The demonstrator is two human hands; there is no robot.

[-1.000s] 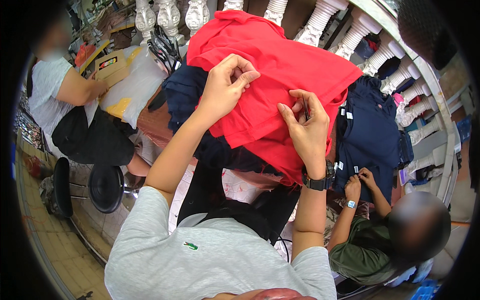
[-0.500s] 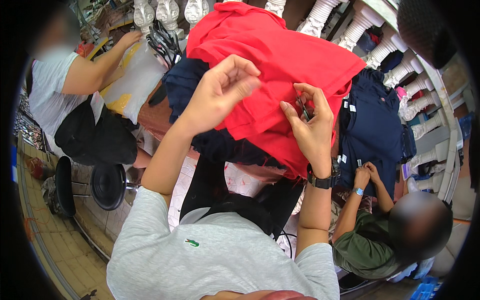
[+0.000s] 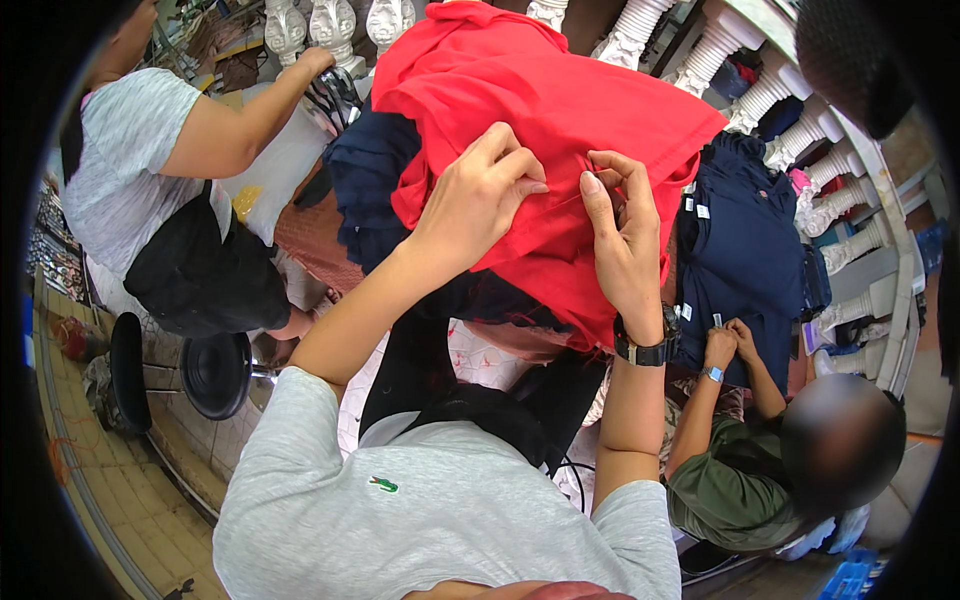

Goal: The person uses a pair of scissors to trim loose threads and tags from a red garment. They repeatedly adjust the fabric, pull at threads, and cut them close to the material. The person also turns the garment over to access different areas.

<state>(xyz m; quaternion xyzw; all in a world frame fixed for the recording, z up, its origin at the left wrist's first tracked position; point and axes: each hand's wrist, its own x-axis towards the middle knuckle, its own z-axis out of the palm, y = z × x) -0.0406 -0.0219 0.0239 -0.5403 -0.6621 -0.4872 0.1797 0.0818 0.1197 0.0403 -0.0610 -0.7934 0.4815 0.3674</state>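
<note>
A red garment (image 3: 510,85) lies spread over a pile of dark navy clothes (image 3: 372,165) in front of me. My left hand (image 3: 485,190) is closed over its middle, thumb and fingertips pinched together at a fold of the red cloth. To the right of that fold is my right hand (image 3: 628,225), its thumb and forefinger held close above the cloth. Its other fingers curl round small dark snips, mostly hidden now and clearer in the earlier frame. A black watch (image 3: 645,350) is on my right wrist.
Folded navy garments (image 3: 745,250) with white tags lie to the right, where a person in a dark green shirt (image 3: 735,490) handles one. At left, another person (image 3: 140,160) reaches toward black hangers (image 3: 333,98). White balusters (image 3: 335,35) line the back. A black round stool (image 3: 216,375) stands at lower left.
My left hand has come down and right onto the red cloth, nearer my right hand. My right hand has turned slightly, hiding the snips. The person at left leans further toward the hangers.
</note>
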